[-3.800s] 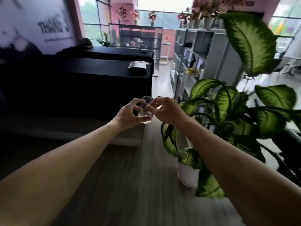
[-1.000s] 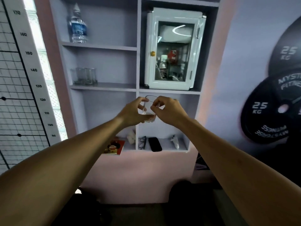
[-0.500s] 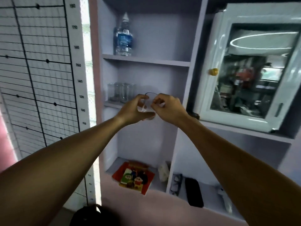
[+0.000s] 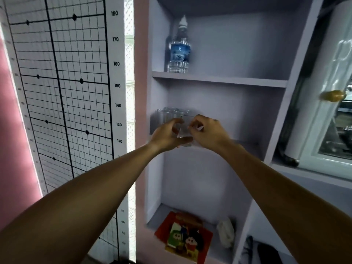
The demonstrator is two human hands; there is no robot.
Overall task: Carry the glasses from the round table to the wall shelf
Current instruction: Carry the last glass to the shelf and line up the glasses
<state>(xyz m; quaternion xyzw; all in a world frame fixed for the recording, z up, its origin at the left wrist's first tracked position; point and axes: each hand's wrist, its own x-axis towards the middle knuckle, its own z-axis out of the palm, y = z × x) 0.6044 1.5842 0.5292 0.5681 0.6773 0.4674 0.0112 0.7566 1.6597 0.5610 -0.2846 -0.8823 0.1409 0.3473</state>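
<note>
I hold a clear drinking glass (image 4: 184, 131) upright between both hands, at the front of the middle compartment of the lilac wall shelf (image 4: 219, 80). My left hand (image 4: 165, 137) grips its left side and my right hand (image 4: 207, 133) pinches its rim and right side. Several more clear glasses (image 4: 167, 116) stand on the middle board just behind and left of the held one, partly hidden by my left hand.
A water bottle (image 4: 180, 48) stands on the upper board. Below lie a red cartoon packet (image 4: 183, 237) and a white crumpled thing (image 4: 225, 232). A white glass-door cabinet with a brass knob (image 4: 332, 95) fills the right. A height chart (image 4: 62, 88) covers the left wall.
I have stepped closer to the shelf, which now looms larger. Both hands with the glass have moved in towards the middle board, next to the standing glasses.
</note>
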